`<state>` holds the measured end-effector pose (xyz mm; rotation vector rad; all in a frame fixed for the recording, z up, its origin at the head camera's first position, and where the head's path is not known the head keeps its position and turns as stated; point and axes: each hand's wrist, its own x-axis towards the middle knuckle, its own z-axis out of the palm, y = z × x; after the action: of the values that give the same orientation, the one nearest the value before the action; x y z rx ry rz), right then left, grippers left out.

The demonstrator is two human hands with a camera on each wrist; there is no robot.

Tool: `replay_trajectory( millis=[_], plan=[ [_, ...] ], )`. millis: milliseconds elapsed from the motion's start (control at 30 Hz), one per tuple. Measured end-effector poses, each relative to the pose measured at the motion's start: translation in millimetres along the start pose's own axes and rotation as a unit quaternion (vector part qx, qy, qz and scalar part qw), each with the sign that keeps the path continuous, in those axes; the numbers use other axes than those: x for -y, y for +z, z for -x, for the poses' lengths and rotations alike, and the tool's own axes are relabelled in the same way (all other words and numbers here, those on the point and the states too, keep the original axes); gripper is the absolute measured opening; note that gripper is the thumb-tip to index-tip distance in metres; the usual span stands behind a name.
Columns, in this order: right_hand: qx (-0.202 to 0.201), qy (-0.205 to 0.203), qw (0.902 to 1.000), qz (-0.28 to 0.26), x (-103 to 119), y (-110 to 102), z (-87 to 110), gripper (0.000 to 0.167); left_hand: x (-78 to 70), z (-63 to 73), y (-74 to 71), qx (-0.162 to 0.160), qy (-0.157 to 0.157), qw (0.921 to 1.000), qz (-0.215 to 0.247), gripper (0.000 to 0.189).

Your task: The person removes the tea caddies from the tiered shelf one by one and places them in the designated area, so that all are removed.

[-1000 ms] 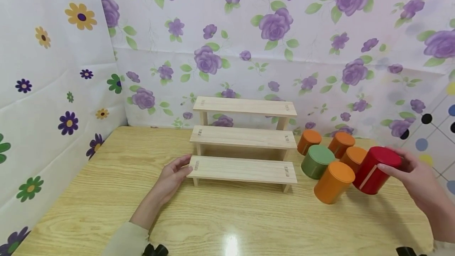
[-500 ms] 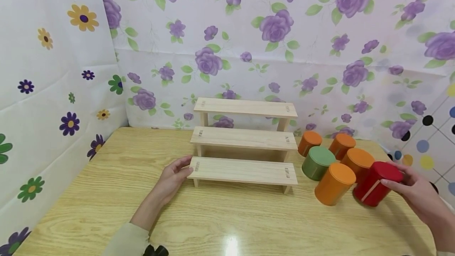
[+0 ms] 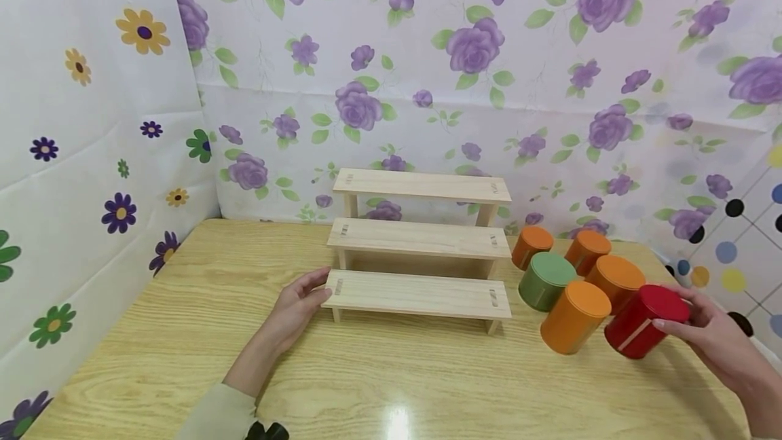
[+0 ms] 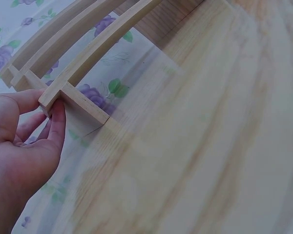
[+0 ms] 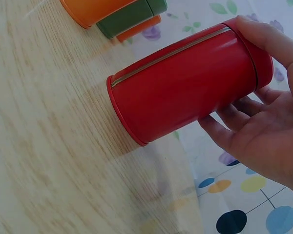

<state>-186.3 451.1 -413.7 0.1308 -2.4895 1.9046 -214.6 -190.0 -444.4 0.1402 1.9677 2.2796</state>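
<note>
A three-tier wooden step shelf [image 3: 415, 295] stands mid-table in the head view. My left hand [image 3: 299, 307] pinches the left end of its lowest board; in the left wrist view the thumb lies on top of the board's corner [image 4: 51, 92] and fingers sit beneath it. At the right, my right hand [image 3: 711, 331] grips a red cylindrical canister [image 3: 641, 324] near its lid, thumb on one side and fingers on the other. The right wrist view shows the red canister's base [image 5: 127, 117] right at the tabletop.
Left of the red canister are a green canister [image 3: 546, 284] and several orange canisters, the nearest orange canister [image 3: 574, 318] in front. A flowered cloth [image 3: 421, 53] hangs behind the wooden table [image 3: 397, 372], another cloth [image 3: 91, 121] on the left.
The red canister has come down toward the tabletop in my right hand and shows more of the orange canister behind it. My left hand stays on the shelf.
</note>
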Motion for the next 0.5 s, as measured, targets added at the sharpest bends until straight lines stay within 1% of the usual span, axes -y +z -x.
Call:
replay_trajectory(
  millis=[233, 400, 467, 500],
  plan=[
    [0.012, -0.001, 0.9997, -0.02, -2.9, -1.4, -1.8, 0.05, -1.6, 0.0, 0.4, 0.002, -0.002, 1.0, -0.003, 0.054],
    [0.012, 0.018, 0.9997, -0.009, -5.2, -2.6, -1.6, 0.045, -0.8, -1.1, 1.1, 0.003, 0.002, 1.0, 0.007, 0.053],
    [0.012, 0.026, 0.9995, -0.009, -5.7, -3.4, -0.7, 0.046, -0.7, -2.0, 1.3, 0.006, 0.003, 1.0, 0.006, 0.053],
    [0.014, 0.027, 0.9995, -0.014, -5.9, -3.8, -0.4, 0.049, -0.7, -2.4, 1.4, 0.007, 0.003, 1.0, 0.005, 0.053]
  ],
)
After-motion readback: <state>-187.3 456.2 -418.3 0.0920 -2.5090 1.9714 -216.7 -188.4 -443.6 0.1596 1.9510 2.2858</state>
